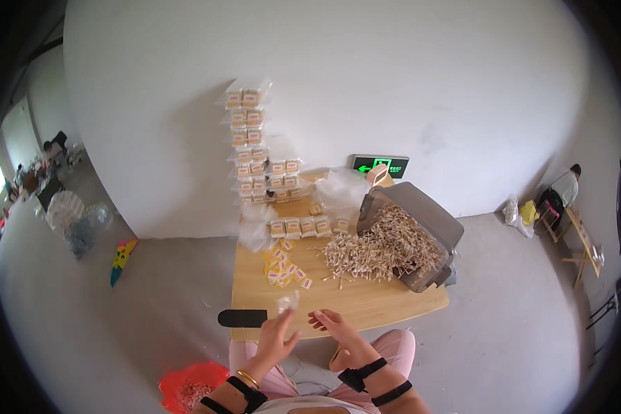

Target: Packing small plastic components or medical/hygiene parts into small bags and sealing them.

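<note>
My left hand point(276, 336) is over the table's front edge, with a small clear plastic bag point(288, 301) at its fingertips; the bag is blurred. Its thumb stands out to the side. Close by on the right, my right hand point(332, 325) has its fingers loosely bent and apart, and I see nothing in it. Beyond the hands lie scattered small yellow and white cards point(281, 268). A heap of short, thin, pale brown sticks point(383, 245) spills from a grey plastic bin point(431, 221) tipped on its side.
Filled packets point(300, 227) form a row behind the cards. Tall stacks of bagged packets point(248, 138) lean by the wall. Clear bags point(341, 192) lie near a green exit sign point(381, 166). A black strip point(243, 318) overhangs the table's left edge; a red bag point(193, 386) sits below.
</note>
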`<state>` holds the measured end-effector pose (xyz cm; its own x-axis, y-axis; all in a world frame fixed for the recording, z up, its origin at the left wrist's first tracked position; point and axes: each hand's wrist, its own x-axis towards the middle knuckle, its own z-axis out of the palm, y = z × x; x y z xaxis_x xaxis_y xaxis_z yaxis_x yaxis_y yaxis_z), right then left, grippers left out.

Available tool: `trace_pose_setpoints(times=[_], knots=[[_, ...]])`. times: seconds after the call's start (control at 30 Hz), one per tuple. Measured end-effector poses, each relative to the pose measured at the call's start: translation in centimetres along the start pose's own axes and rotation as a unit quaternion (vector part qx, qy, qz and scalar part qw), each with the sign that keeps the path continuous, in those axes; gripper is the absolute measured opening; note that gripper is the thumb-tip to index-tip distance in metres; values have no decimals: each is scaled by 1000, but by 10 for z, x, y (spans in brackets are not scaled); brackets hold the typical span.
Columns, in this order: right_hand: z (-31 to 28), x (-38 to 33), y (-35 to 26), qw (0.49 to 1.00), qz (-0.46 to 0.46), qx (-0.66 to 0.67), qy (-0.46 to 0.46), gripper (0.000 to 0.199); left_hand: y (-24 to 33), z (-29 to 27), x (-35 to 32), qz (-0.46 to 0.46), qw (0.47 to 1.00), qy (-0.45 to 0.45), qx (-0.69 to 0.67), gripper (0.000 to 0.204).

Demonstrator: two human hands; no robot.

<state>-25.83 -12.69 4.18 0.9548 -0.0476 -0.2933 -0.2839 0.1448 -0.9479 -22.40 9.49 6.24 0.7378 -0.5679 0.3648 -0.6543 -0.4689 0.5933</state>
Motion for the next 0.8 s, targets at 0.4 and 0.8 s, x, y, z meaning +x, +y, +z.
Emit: trace_pose_setpoints(times=[0.4, 0.8], knots=[[-5, -40, -7, 977, -158, -108, -95, 22, 42, -23, 20, 20, 986, 51, -158, 41], [-1, -68, -42, 946, -236, -213, -58, 19, 14, -54, 31, -140, 946, -135, -260, 27]])
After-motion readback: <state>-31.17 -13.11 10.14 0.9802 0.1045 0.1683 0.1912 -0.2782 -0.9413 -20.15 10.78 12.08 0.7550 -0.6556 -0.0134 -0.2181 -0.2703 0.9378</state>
